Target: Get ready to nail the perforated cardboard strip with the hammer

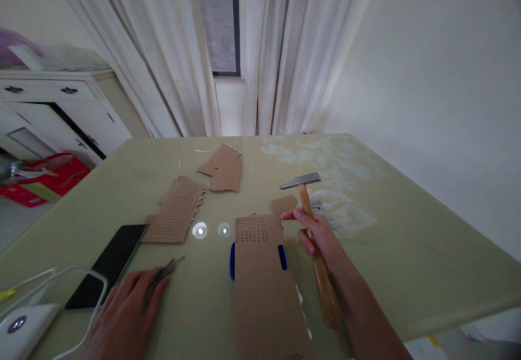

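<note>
My right hand (pixel 321 238) grips a hammer (pixel 325 289) around its wooden handle, with the metal head raised above the table. Its index finger stretches toward the edge of a long cardboard piece (pixel 260 300) in front of me. Rows of small holes mark the far end of that cardboard. A blue object (pixel 232 262) shows from under both its sides; most of it is hidden. At the lower left, my left hand (pixel 126 311) is closed on a small bunch of thin metal nails (pixel 166 271), low over the table.
A second perforated cardboard piece (pixel 175 210) lies left of centre, with cardboard scraps (pixel 227 167) behind it. A black phone (pixel 109 265) and a white power bank (pixel 30 327) with a cable lie on the left. Clear plastic film (pixel 345 213) rests behind my right hand.
</note>
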`<action>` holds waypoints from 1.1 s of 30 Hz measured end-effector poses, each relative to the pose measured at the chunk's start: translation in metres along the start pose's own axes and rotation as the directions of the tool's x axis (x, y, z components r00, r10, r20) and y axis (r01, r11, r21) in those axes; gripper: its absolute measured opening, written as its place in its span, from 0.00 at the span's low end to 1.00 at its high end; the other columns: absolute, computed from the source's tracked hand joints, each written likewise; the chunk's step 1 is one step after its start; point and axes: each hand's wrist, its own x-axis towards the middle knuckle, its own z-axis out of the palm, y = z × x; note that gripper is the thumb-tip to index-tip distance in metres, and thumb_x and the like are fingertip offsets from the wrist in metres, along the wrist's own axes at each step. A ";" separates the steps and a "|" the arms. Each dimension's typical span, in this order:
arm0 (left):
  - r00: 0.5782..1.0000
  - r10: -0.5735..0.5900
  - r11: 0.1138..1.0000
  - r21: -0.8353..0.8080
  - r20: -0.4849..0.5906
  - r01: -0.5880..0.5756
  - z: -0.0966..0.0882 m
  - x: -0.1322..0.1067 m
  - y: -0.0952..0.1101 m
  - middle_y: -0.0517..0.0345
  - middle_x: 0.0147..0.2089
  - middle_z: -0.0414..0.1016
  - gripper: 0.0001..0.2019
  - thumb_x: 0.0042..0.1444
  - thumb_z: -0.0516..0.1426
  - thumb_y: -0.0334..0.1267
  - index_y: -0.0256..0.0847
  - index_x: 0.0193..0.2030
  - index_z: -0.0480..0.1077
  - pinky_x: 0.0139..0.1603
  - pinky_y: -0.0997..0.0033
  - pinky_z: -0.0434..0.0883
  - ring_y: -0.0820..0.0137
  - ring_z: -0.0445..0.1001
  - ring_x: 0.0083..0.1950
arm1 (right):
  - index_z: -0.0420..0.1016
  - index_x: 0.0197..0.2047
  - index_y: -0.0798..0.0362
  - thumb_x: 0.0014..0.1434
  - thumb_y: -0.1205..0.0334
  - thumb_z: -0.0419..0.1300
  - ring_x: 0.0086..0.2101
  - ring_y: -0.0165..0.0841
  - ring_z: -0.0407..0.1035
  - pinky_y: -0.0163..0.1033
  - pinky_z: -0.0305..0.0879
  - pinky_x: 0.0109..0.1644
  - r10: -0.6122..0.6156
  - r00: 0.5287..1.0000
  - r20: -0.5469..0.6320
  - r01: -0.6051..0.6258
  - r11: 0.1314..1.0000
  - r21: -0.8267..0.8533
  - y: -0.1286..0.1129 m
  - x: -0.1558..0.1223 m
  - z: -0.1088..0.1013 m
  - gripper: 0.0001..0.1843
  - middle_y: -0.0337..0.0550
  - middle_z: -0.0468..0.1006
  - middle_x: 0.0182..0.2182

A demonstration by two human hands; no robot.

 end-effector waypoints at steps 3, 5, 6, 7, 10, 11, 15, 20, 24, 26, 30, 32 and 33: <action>0.999 -0.043 0.999 -0.030 0.000 0.043 0.001 0.016 0.015 0.47 0.51 0.84 0.24 0.70 0.48 0.58 0.45 0.49 0.80 0.58 0.46 0.79 0.50 0.83 0.52 | 0.86 0.40 0.52 0.57 0.37 0.72 0.11 0.20 0.50 0.30 0.45 0.13 -0.040 0.998 -0.042 0.041 0.999 0.022 0.003 0.004 0.000 0.25 0.33 0.74 0.18; 1.000 -0.017 0.999 -0.047 0.008 0.018 0.002 0.029 0.022 0.49 0.49 0.85 0.23 0.70 0.48 0.57 0.46 0.47 0.80 0.55 0.52 0.80 0.53 0.85 0.49 | 0.85 0.38 0.52 0.56 0.38 0.72 0.12 0.18 0.50 0.30 0.44 0.13 -0.065 0.996 -0.062 0.067 0.997 0.044 0.005 0.007 -0.001 0.24 0.38 0.82 0.26; 1.000 -0.005 0.999 -0.045 0.016 0.005 0.001 0.036 0.024 0.50 0.48 0.85 0.23 0.70 0.48 0.56 0.46 0.46 0.80 0.53 0.54 0.81 0.54 0.85 0.48 | 0.84 0.37 0.52 0.55 0.37 0.72 0.12 0.18 0.50 0.30 0.44 0.12 -0.069 0.996 -0.064 0.072 0.996 0.050 0.006 0.008 -0.001 0.25 0.38 0.82 0.26; 1.000 0.003 0.999 -0.038 0.030 -0.002 0.001 0.042 0.027 0.50 0.48 0.86 0.22 0.70 0.48 0.55 0.47 0.45 0.81 0.51 0.56 0.81 0.55 0.85 0.48 | 0.84 0.37 0.52 0.55 0.36 0.73 0.11 0.19 0.49 0.29 0.44 0.12 -0.065 0.996 -0.056 0.068 0.996 0.052 0.007 0.009 -0.002 0.25 0.36 0.80 0.23; 0.996 -0.006 1.000 -0.013 0.093 0.008 0.001 0.058 0.037 0.50 0.48 0.86 0.23 0.70 0.47 0.52 0.47 0.44 0.82 0.46 0.58 0.81 0.55 0.86 0.46 | 0.84 0.38 0.52 0.56 0.32 0.72 0.10 0.21 0.47 0.28 0.45 0.13 -0.023 1.000 -0.001 0.023 0.998 0.057 0.012 0.014 -0.008 0.28 0.27 0.62 0.11; 0.994 -0.005 1.000 -0.014 0.110 0.006 0.002 0.062 0.041 0.50 0.48 0.87 0.23 0.70 0.47 0.51 0.47 0.44 0.82 0.45 0.58 0.81 0.56 0.86 0.45 | 0.84 0.38 0.52 0.57 0.31 0.71 0.10 0.22 0.46 0.28 0.45 0.13 -0.008 1.000 0.025 0.007 0.998 0.063 0.014 0.017 -0.011 0.29 0.25 0.57 0.09; 0.995 0.056 0.996 -0.070 0.081 -0.050 0.012 0.072 0.046 0.53 0.44 0.86 0.22 0.71 0.48 0.50 0.49 0.42 0.82 0.44 0.62 0.82 0.59 0.86 0.43 | 0.83 0.39 0.53 0.62 0.30 0.68 0.09 0.22 0.46 0.27 0.45 0.12 0.027 0.983 0.183 -0.044 0.995 0.091 0.027 0.026 -0.027 0.30 0.24 0.56 0.07; 0.987 0.153 0.979 -0.124 -0.058 -0.159 0.029 0.069 0.039 0.56 0.44 0.86 0.20 0.74 0.50 0.51 0.51 0.46 0.82 0.46 0.67 0.83 0.62 0.86 0.44 | 0.79 0.36 0.53 0.65 0.35 0.69 0.08 0.16 0.49 0.26 0.49 0.10 -0.007 0.967 0.254 -0.040 0.982 0.182 0.039 0.031 -0.040 0.26 0.31 0.76 0.23; 0.980 0.175 0.972 -0.142 -0.098 -0.188 0.032 0.064 0.037 0.57 0.48 0.85 0.19 0.76 0.50 0.51 0.50 0.52 0.81 0.53 0.68 0.81 0.64 0.86 0.47 | 0.78 0.35 0.54 0.63 0.37 0.71 0.08 0.14 0.53 0.26 0.48 0.09 -0.017 0.966 0.259 -0.033 0.982 0.186 0.040 0.029 -0.038 0.26 0.38 0.82 0.34; 0.984 0.160 0.971 -0.163 -0.084 -0.172 0.032 0.062 0.037 0.57 0.50 0.85 0.17 0.76 0.51 0.50 0.50 0.54 0.81 0.55 0.68 0.80 0.64 0.85 0.49 | 0.79 0.35 0.54 0.64 0.36 0.71 0.08 0.15 0.51 0.26 0.48 0.09 -0.002 0.966 0.259 -0.038 0.988 0.149 0.040 0.027 -0.034 0.27 0.37 0.81 0.30; 0.992 0.119 0.971 -0.203 -0.045 -0.125 0.029 0.058 0.039 0.57 0.52 0.86 0.17 0.76 0.51 0.48 0.51 0.57 0.80 0.56 0.66 0.80 0.62 0.85 0.51 | 0.77 0.34 0.53 0.61 0.32 0.71 0.08 0.16 0.47 0.27 0.44 0.11 0.023 0.971 0.237 -0.045 0.995 0.088 0.035 0.023 -0.025 0.29 0.33 0.75 0.23; 0.994 0.100 0.973 -0.206 -0.042 -0.107 0.027 0.056 0.040 0.56 0.52 0.86 0.17 0.75 0.51 0.49 0.50 0.55 0.81 0.55 0.65 0.80 0.61 0.85 0.51 | 0.76 0.32 0.53 0.59 0.29 0.70 0.08 0.16 0.48 0.28 0.43 0.11 0.019 0.972 0.234 -0.035 0.997 0.066 0.029 0.019 -0.020 0.32 0.35 0.77 0.24; 0.995 0.090 0.975 -0.202 -0.043 -0.097 0.026 0.056 0.040 0.56 0.52 0.86 0.18 0.75 0.51 0.50 0.50 0.55 0.81 0.56 0.64 0.80 0.61 0.85 0.51 | 0.77 0.32 0.53 0.59 0.27 0.69 0.09 0.17 0.49 0.29 0.42 0.12 0.014 0.974 0.227 -0.029 0.998 0.063 0.026 0.017 -0.017 0.33 0.37 0.78 0.25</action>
